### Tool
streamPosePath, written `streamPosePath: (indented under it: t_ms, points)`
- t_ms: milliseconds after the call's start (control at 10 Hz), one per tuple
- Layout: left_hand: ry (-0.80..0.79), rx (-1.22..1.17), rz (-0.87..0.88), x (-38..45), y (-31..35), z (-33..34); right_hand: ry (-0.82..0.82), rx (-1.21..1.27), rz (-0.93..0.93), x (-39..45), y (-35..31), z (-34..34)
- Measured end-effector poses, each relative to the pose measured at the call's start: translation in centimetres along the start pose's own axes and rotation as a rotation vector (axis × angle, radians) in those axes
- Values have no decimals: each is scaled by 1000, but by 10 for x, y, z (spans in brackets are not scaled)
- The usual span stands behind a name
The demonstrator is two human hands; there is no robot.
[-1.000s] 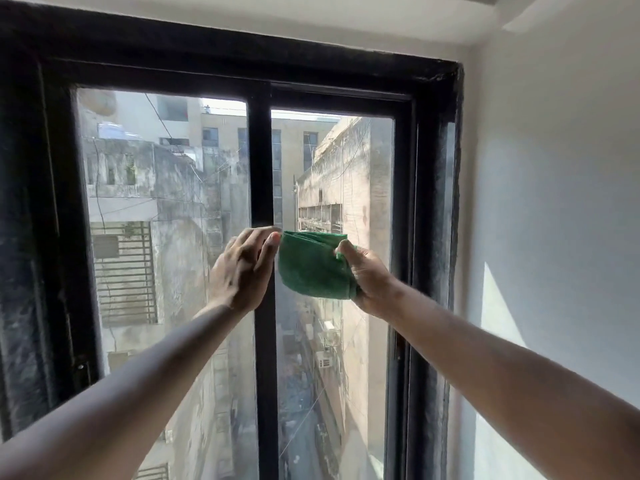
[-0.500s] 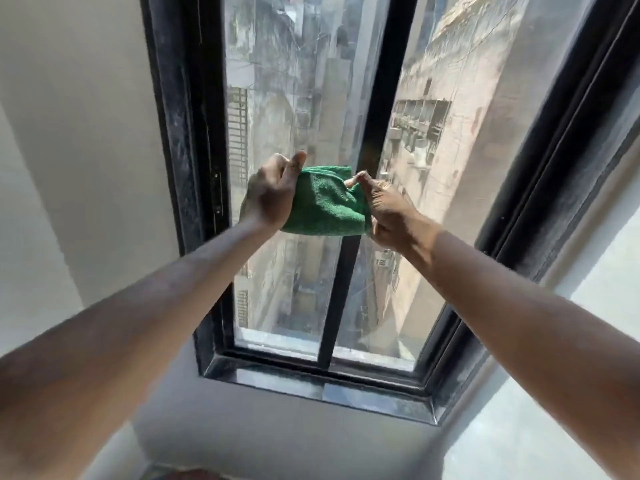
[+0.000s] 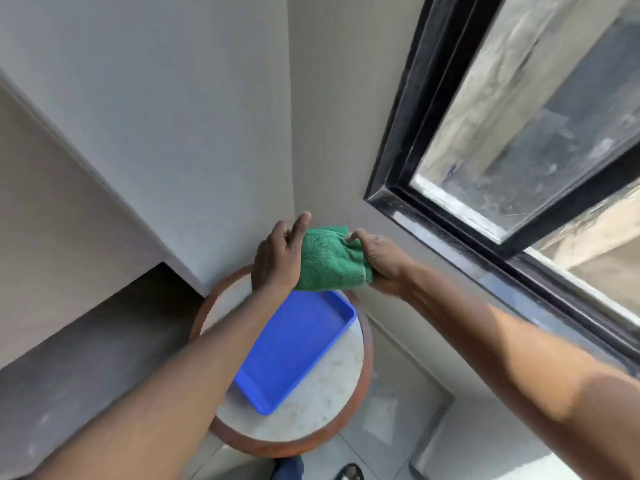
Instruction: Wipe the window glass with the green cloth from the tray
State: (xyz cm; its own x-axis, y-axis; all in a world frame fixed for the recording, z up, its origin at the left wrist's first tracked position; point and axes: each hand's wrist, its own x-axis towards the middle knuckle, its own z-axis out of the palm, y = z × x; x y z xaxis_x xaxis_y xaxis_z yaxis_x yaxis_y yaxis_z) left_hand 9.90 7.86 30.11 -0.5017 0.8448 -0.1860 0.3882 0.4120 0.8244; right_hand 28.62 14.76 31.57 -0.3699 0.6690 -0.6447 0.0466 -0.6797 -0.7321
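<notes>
The green cloth (image 3: 329, 259), folded into a thick pad, is held between both hands in the air above the far end of a blue tray (image 3: 294, 355). My left hand (image 3: 277, 258) grips its left side with the thumb pointing up. My right hand (image 3: 379, 259) pinches its right side. Nothing lies in the tray. The window glass (image 3: 526, 109) in its black frame (image 3: 401, 133) is up at the right, away from the cloth.
The tray rests on a small round marble-topped table with a wooden rim (image 3: 367, 344), standing in a grey wall corner. A black sill (image 3: 485, 251) runs below the window. A dark ledge (image 3: 86, 358) lies at the left. A sandalled foot (image 3: 349, 472) shows at the bottom.
The view has swung down and left from the window to the table. Both hands have carried the cloth from in front of the glass down to above the tray.
</notes>
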Motion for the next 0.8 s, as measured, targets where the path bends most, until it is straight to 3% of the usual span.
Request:
streamPosePath:
  t_ms: [100,200,400,600,700,800]
  points:
    - [-2,34,-90,4,-94,17,14,-29,116,62,75,14]
    - [-64,142,-186,19,-230,49,16,-25,235,149,178,28]
    - [-193,186,-264,53,-352,88,-48,-108,232,232,276,27]
    - [-173,272,-296,69,-414,125,191,-678,-20,281,335,22]
    - [-118,383,-200,65,-418,132,244,-965,-134,292,347,14]
    - [-78,543,-126,58,-406,129,266,-1005,-207,285,351,9]
